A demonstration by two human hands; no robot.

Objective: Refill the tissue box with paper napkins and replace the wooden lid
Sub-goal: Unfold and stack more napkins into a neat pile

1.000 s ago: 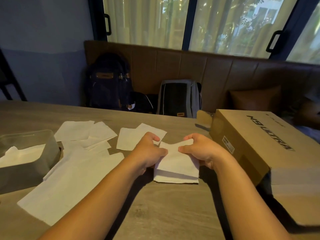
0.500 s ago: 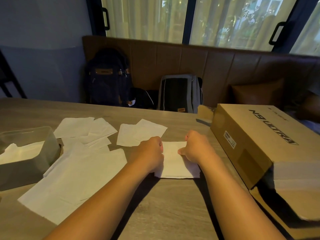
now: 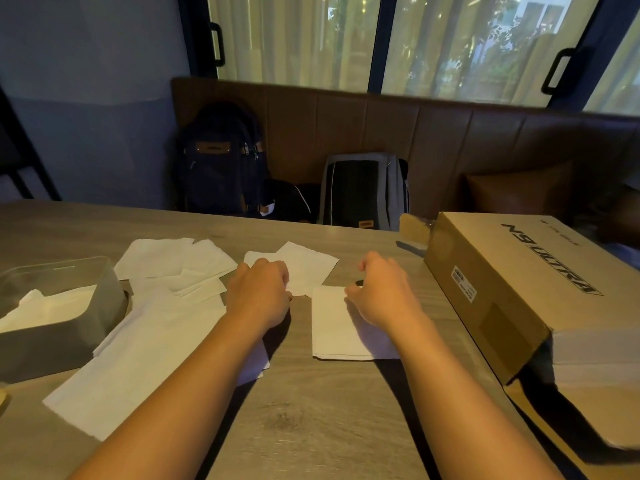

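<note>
Since half a second ago the hands have parted. The left hand has left the stack and moved forward-left onto the loose napkins. The right hand has lifted slightly, and the stack now lies flat on the tabletop between the two wrists.

The left hand's fingers curl down onto the loose napkins, but whether they pinch a sheet cannot be told. The right hand is loosely curled and grips nothing, with its thumb tip at the stack's far edge.

The tissue box sits well to the left of the left hand, open, with some napkins already in it. No lid can be made out.

The step in hand looks like gathering another napkin for the stack. To do it well, pinch one sheet by a corner and fold it to the stack's outline. Lay it down with the edges flush while the right hand pins the stack so it does not skid. A squared pile should drop into the box without snagging.
</note>
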